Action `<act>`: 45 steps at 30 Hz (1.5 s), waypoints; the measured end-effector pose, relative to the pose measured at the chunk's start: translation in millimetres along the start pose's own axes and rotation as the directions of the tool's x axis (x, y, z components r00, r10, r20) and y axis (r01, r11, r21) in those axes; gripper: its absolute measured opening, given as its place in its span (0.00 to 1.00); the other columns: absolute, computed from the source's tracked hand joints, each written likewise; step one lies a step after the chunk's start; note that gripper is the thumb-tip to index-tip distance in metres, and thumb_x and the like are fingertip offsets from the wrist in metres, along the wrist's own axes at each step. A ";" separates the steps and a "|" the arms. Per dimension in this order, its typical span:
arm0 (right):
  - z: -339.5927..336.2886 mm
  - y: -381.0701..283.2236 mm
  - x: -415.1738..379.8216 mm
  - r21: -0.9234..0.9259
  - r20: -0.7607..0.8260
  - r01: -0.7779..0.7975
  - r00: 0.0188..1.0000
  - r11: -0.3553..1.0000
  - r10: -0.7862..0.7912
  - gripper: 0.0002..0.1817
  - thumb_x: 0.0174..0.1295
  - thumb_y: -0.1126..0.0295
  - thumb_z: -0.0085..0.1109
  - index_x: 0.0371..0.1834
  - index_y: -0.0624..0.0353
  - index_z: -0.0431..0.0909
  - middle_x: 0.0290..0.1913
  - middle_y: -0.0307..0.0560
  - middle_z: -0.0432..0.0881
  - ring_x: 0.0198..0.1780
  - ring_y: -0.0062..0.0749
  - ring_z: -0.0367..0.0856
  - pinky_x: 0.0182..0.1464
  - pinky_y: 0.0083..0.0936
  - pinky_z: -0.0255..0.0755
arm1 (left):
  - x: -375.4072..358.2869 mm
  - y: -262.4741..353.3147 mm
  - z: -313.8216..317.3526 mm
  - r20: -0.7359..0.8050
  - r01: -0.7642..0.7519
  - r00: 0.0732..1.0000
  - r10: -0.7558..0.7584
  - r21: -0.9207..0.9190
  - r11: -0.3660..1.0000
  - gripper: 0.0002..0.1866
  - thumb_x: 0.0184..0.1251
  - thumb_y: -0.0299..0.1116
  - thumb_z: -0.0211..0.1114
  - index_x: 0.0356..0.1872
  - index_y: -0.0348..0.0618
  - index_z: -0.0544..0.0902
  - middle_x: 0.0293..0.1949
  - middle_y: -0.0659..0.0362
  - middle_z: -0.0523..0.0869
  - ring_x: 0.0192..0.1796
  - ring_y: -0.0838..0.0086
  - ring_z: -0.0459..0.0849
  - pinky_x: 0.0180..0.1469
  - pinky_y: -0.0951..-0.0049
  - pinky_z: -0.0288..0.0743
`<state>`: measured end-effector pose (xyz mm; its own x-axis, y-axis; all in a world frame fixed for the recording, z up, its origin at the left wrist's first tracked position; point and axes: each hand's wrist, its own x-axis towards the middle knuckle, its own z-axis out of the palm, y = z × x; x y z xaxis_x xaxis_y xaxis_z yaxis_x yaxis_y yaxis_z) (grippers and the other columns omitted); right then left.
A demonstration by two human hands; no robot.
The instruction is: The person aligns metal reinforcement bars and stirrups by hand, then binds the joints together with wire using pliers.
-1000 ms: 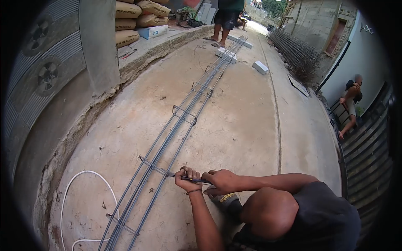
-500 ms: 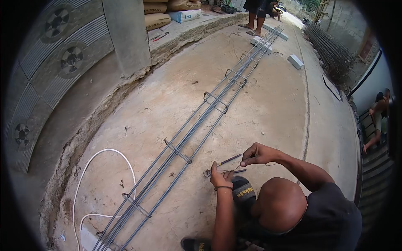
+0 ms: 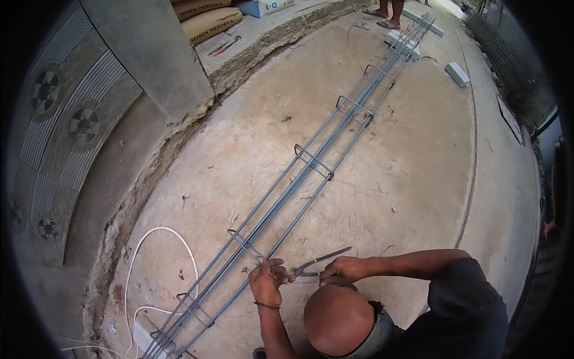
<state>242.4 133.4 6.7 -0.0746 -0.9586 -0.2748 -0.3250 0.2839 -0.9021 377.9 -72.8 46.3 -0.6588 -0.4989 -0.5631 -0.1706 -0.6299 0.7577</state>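
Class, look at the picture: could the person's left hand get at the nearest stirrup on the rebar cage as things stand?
Probably yes. The left hand is already at the rebar cage, beside the nearest stirrup, with nothing between them; the right hand holds the pincers just alongside.

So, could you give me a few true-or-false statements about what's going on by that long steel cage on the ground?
1. The right hand holds pincers with the handles spread apart. True.
2. The left hand rests on a cement bag. False: it is at the rebar cage, close to the pincers' head.
3. The rebar cage stands upright against the wall. False: it lies flat along the concrete floor.
4. A white cable curls on the floor beside the cage. True.
5. Cement bags are stacked on the raised ledge at the far end. True.
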 end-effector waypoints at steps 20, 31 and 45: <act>-15.2 38.5 34.5 0.416 -0.204 -0.145 0.947 0.898 0.248 0.13 0.70 0.65 0.57 0.50 0.60 0.84 0.35 0.42 0.85 0.36 0.21 0.77 0.42 0.25 0.73 | 15.2 -21.2 -97.7 -0.094 -0.332 0.695 0.713 0.837 0.434 0.14 0.65 0.38 0.69 0.41 0.34 0.87 0.31 0.54 0.88 0.32 0.75 0.84 0.32 0.74 0.76; 3.1 13.9 113.4 0.500 -0.024 -0.062 0.996 0.864 0.085 0.12 0.69 0.65 0.59 0.45 0.63 0.84 0.21 0.32 0.66 0.28 0.19 0.66 0.32 0.23 0.65 | 51.6 -5.7 -97.0 0.017 -0.294 0.948 0.317 0.427 0.855 0.12 0.64 0.33 0.70 0.43 0.35 0.87 0.34 0.57 0.89 0.34 0.81 0.81 0.37 0.77 0.74; 3.1 -61.6 96.4 -0.124 -0.141 -0.013 0.990 0.992 -0.005 0.10 0.63 0.69 0.56 0.38 0.64 0.82 0.34 0.63 0.82 0.40 0.55 0.82 0.43 0.43 0.74 | 3.6 -40.3 -51.9 0.546 -0.565 0.319 0.774 0.766 -0.308 0.10 0.52 0.20 0.72 0.37 0.38 0.85 0.37 0.54 0.86 0.41 0.62 0.84 0.44 0.64 0.78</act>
<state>258.2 23.6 34.7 -0.2057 -0.9534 -0.2209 -0.4381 0.2915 -0.8503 420.5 -80.1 -3.4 -0.7428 -0.3218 0.5871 -0.1367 0.9313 0.3376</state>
